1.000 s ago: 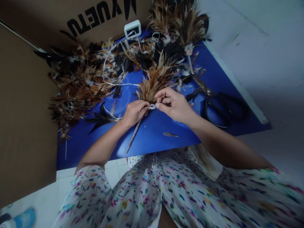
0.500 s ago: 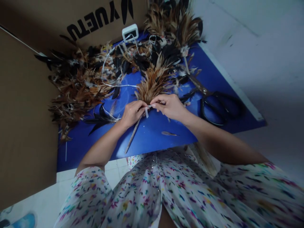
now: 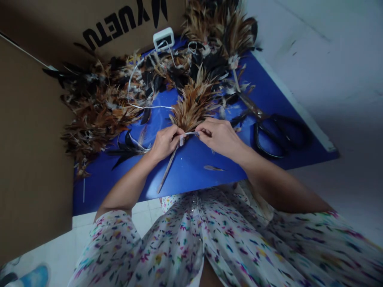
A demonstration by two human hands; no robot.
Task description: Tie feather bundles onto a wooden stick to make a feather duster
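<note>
A bundle of brown feathers point(image 3: 193, 105) fans out from a thin stick point(image 3: 166, 173) that points toward me over the blue table. My left hand point(image 3: 166, 141) is closed at the base of the feathers, pinching one end of a white plastic strip point(image 3: 191, 133). The other end is pinched in my right hand point(image 3: 218, 135), so the strip stretches across the bundle's base. A short tail of the strip hangs below my left fingertips. White string point(image 3: 149, 107) runs leftward from the bundle in a loop.
Loose feathers point(image 3: 98, 107) heap along the left and back of the blue table point(image 3: 194, 173). Large black-handled scissors point(image 3: 267, 123) lie at right. Behind stand a white-framed device point(image 3: 163, 39) and a cardboard box point(image 3: 60, 24). More feather bundles point(image 3: 221, 28) rest at the back right.
My right hand has moved a little to the right, drawing out a longer stretch of the strip. My left hand stays at the feather base, and the tail below it looks shorter.
</note>
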